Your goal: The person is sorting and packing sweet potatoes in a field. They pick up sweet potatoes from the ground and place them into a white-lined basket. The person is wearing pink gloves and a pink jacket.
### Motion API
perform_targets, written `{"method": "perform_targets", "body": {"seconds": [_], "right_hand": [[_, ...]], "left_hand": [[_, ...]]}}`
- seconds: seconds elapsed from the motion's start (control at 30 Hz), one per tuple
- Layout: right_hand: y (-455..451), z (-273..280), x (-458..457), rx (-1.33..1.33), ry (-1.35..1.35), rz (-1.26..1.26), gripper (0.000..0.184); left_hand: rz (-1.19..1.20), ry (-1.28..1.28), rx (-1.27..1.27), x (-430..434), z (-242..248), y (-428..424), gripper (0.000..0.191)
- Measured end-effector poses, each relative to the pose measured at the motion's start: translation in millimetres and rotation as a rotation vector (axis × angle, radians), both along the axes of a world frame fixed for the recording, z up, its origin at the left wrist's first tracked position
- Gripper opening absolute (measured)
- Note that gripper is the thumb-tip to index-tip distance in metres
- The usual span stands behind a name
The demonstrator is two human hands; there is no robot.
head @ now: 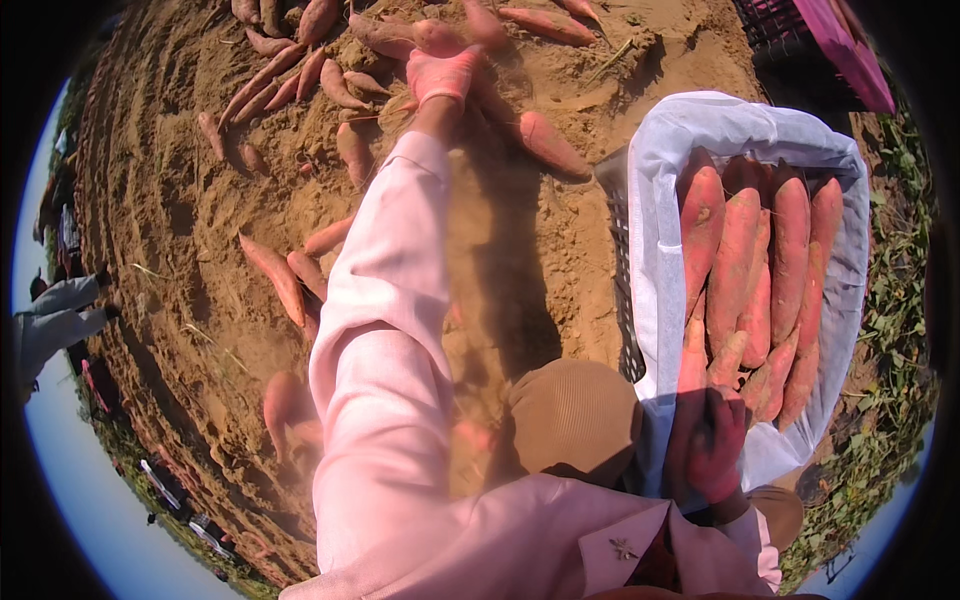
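My left hand, in a pink glove, reaches far forward against a sweet potato on the soil; its fingertips are hidden. More sweet potatoes lie around it, one large one to its right. My right hand, also gloved in pink, is inside the near end of a black plastic crate lined with white fabric. Its fingers are curled beside the sweet potatoes packed lengthwise there. Shadow hides whether they grip one.
My knee is left of the crate. Another dark crate with a pink edge stands at the upper right. Loose sweet potatoes lie left of my sleeve. Leafy vines border the right. A person's legs show at far left.
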State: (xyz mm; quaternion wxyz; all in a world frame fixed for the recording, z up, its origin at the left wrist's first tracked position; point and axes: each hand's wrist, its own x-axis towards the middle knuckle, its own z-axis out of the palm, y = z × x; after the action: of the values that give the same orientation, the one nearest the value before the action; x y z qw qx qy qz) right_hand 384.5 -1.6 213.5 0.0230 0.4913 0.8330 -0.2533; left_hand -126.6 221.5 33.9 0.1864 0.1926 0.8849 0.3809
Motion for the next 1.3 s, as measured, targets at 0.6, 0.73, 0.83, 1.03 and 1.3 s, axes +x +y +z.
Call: {"method": "perform_targets", "body": {"seconds": [0.6, 0.73, 0.83, 1.03, 1.3], "right_hand": [[0.0, -5.7, -9.6, 0.055, 0.242, -0.013, 0.049], [-2.9, -3.6, -21.5, 0.079, 0.266, -0.06, 0.053], [-1.8, -2.3, -27.5, 0.003, 0.308, -0.111, 0.052], [-0.9, 22.4, -54.7, -0.034, 0.239, -0.064, 0.049], [5.2, 7.1, -32.2, 0.049, 0.265, 0.031, 0.054]], "left_hand": [[-0.338, 0.281, -0.262, 32.9, 74.4, -118.0, 0.08], [-0.328, -0.207, -0.12, 7.9, 40.1, -167.0, 0.074], [-0.258, -0.551, 0.112, 14.5, 28.9, -211.5, 0.058], [-0.137, -0.856, 0.223, 7.4, -25.7, -289.5, 0.049], [0.187, -1.594, 0.975, 47.8, -24.7, -298.2, 0.045]]}}
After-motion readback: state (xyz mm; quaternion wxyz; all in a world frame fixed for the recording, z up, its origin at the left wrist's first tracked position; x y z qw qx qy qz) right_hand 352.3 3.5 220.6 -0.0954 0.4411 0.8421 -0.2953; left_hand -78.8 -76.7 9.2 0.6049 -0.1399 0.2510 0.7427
